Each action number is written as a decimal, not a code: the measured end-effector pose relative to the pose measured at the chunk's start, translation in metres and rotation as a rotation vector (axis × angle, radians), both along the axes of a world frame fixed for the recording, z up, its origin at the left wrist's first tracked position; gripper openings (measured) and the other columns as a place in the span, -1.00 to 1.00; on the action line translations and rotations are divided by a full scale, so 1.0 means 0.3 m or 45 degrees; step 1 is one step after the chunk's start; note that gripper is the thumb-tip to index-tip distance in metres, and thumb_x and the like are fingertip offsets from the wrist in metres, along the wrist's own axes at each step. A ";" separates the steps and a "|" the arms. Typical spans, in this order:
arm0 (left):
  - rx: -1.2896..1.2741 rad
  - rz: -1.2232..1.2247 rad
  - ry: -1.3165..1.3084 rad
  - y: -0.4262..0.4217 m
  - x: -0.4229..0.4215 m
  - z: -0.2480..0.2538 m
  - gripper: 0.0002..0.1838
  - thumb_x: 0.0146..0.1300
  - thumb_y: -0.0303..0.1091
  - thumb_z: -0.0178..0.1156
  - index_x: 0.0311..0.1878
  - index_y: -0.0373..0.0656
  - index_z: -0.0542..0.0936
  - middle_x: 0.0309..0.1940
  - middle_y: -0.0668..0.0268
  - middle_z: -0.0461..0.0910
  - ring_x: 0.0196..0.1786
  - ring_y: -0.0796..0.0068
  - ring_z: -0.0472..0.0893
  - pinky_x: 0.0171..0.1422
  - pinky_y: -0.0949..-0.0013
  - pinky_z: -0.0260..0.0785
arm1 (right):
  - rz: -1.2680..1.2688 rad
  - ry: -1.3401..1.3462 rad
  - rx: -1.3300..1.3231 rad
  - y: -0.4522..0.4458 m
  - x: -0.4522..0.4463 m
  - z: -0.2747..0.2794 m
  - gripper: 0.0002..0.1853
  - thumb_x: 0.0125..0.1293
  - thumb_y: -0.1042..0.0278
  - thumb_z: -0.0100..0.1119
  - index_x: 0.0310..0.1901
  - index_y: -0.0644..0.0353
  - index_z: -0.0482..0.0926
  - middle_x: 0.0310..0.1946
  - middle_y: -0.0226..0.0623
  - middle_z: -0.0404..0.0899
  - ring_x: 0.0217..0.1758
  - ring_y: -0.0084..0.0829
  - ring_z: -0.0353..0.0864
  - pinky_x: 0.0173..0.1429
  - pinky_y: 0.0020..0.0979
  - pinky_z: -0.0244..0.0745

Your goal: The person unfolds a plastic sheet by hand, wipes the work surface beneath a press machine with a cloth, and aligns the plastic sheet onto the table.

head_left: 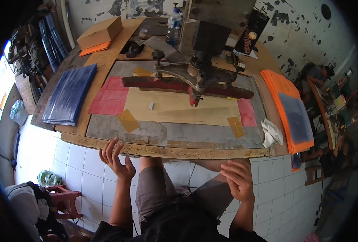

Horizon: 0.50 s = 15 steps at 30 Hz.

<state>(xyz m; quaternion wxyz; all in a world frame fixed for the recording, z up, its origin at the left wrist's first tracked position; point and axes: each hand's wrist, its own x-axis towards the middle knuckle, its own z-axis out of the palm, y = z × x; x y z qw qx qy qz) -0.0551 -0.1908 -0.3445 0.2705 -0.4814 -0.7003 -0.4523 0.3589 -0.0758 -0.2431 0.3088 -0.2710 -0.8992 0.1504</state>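
My left hand (118, 161) is raised at the table's front edge, fingers spread and holding nothing. Nearer the right side, my right hand (239, 179) hovers just before the same edge, fingers loosely bent and nothing visible in them. Beyond both hands lies a grey metal bed (146, 135) with a cream sheet (179, 107) taped onto it. Pink pieces (110, 97) flank the sheet, and a small white piece (151, 105) rests on it. Over the sheet hangs a press head with a long dark red bar (162, 84).
Blue plastic sheets (70, 94) are stacked at left, orange ones (274, 88) at right. A white cloth (271, 133) lies by the right front corner. At the back are a cardboard box (102, 32) and a bottle (173, 26). Another person (318, 74) sits far right.
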 end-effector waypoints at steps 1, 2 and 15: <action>0.022 -0.136 -0.004 0.021 0.001 0.071 -0.68 0.51 -0.24 0.18 0.20 -0.11 0.71 0.27 0.15 0.74 0.39 0.02 0.63 0.72 -0.17 0.14 | 0.029 -0.021 -0.086 -0.010 0.013 0.016 -0.70 0.30 0.45 0.47 0.07 0.18 0.87 0.20 -0.28 0.86 0.41 -0.08 0.72 0.50 0.00 0.49; -0.062 -0.249 -0.038 0.043 0.002 0.125 -0.69 0.47 -0.29 0.21 0.18 -0.12 0.72 0.24 0.16 0.75 0.36 0.03 0.65 0.68 -0.16 0.20 | 0.059 -0.039 -0.171 -0.016 0.024 0.024 -0.67 0.28 0.43 0.49 0.08 0.18 0.87 0.20 -0.28 0.86 0.41 -0.07 0.72 0.51 0.00 0.49; -0.696 -0.791 0.101 0.212 0.224 0.264 -0.55 0.43 -0.17 0.39 0.34 -0.03 0.73 0.53 0.20 0.60 0.60 0.13 0.53 0.75 -0.27 0.16 | -1.085 -0.262 0.306 0.538 0.312 -0.040 -0.46 0.54 0.14 0.39 0.48 0.08 0.64 0.56 -0.08 0.50 0.65 0.07 0.42 0.73 0.17 0.23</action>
